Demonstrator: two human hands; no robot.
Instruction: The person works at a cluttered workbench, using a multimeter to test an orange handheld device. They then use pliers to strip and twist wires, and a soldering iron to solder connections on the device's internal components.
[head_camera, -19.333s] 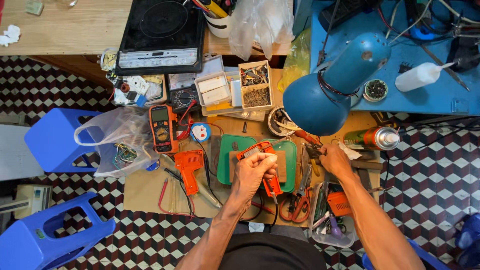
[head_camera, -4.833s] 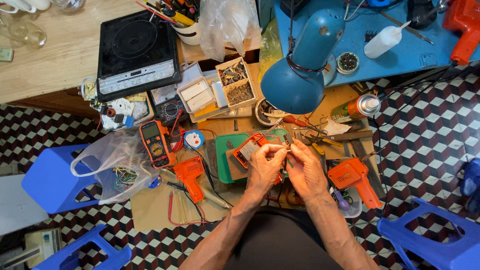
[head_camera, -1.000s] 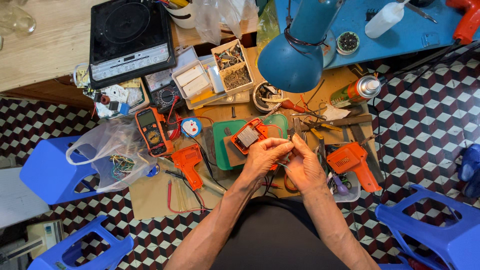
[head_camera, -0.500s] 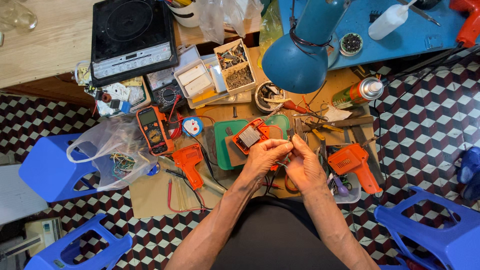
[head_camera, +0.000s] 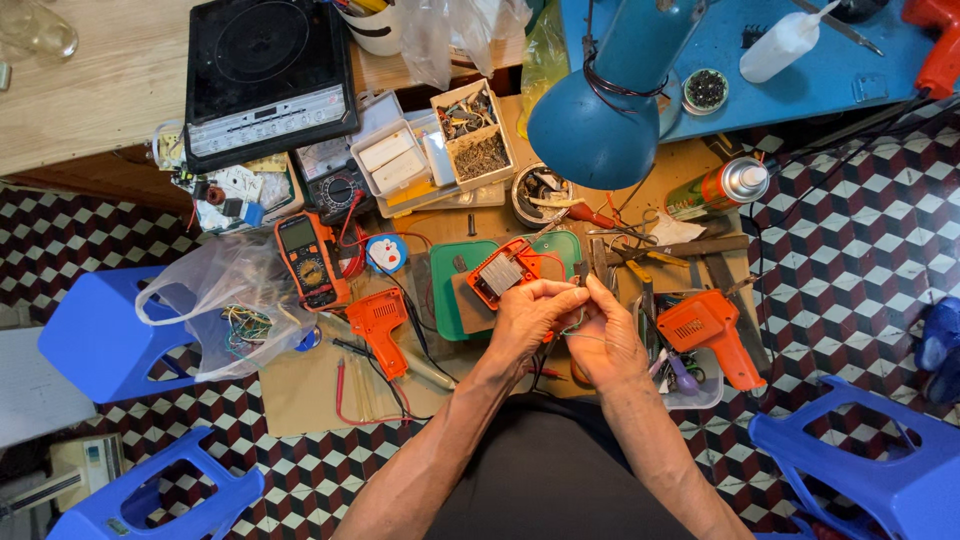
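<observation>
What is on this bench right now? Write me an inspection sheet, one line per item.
Surface: brown cardboard sheet on a checkered floor, green mat on top.
Job's things: orange device with a grey block beside the hands; thin wires pinched between them.
Clutter: orange meter, two orange soldering guns, parts box, spray can.
Hands: left hand and right hand pressed together, fingers closed.
Cables: red and black leads on the cardboard.
Surroundings: blue lamp, blue stools, cooktop.
</observation>
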